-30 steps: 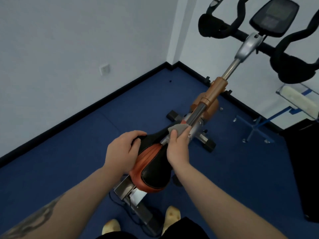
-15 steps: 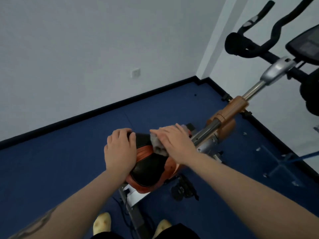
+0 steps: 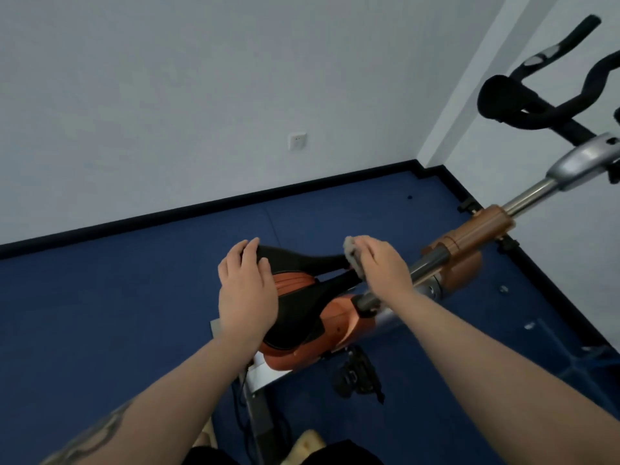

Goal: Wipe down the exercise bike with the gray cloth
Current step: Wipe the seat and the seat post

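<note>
The exercise bike has a black and orange saddle (image 3: 298,307) in the middle of the view and an orange frame (image 3: 469,243) running up right to black handlebars (image 3: 523,105). My left hand (image 3: 246,290) rests over the saddle's left side, fingers curled over its far edge. My right hand (image 3: 379,263) holds the gray cloth (image 3: 352,253) bunched under its fingers and presses it against the saddle's narrow nose. Most of the cloth is hidden under the hand.
Blue carpet floor (image 3: 117,313) with a black skirting along white walls. A wall socket (image 3: 297,141) sits on the far wall. A black pedal (image 3: 357,377) hangs below the saddle. My feet (image 3: 308,441) stand by the bike's rear base.
The view has swung left and tilted. My right hand with the cloth has slid along the saddle's nose, toward its tip. My left hand stays on the saddle.
</note>
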`<state>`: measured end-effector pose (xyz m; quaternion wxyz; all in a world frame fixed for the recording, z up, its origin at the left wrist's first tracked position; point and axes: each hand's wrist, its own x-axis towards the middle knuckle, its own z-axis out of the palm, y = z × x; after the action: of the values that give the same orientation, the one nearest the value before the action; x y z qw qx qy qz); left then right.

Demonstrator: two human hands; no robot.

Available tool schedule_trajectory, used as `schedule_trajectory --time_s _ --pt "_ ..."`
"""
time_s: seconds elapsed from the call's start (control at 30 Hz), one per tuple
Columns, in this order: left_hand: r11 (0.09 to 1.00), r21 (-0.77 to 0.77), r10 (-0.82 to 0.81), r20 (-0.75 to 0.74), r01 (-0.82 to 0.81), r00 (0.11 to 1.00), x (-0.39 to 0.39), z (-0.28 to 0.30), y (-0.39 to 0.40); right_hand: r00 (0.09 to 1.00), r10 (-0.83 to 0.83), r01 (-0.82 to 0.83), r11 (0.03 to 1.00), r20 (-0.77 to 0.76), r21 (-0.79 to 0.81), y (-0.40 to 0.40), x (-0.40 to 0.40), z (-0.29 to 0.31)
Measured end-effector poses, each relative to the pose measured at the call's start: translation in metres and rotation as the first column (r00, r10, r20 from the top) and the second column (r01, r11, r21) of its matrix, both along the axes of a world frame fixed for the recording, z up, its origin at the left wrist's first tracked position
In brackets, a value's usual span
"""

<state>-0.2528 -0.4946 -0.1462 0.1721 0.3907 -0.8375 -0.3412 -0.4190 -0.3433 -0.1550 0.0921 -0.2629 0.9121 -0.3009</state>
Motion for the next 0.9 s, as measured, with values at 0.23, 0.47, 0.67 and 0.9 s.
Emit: schedule_trajectory --time_s 0.23,0.47,0.67,0.9 --pt "1.0 0.018 0.02 -0.061 -0.019 0.998 0.002 -0.002 -0.002 0.901 0.266 -0.214 0.96 -0.343 0.183 -0.018 0.037 0.0" --pt "0.973 0.23 0.045 -0.164 -0.006 0.985 0.025 -0.01 0.008 0.996 0.054 -0.029 0.941 -0.066 0.336 -0.018 -0.002 0.013" --pt "0.932 0.358 0.033 -0.246 0.06 0.969 0.037 -0.011 0.01 0.87 0.425 -0.328 0.877 -0.25 0.351 -0.08 0.048 0.011" --pt "0.788 0.615 0.026 -0.107 0.046 0.994 0.042 -0.009 0.005 0.895 0.443 -0.385 0.705 0.054 0.596 -0.095 0.015 0.021"
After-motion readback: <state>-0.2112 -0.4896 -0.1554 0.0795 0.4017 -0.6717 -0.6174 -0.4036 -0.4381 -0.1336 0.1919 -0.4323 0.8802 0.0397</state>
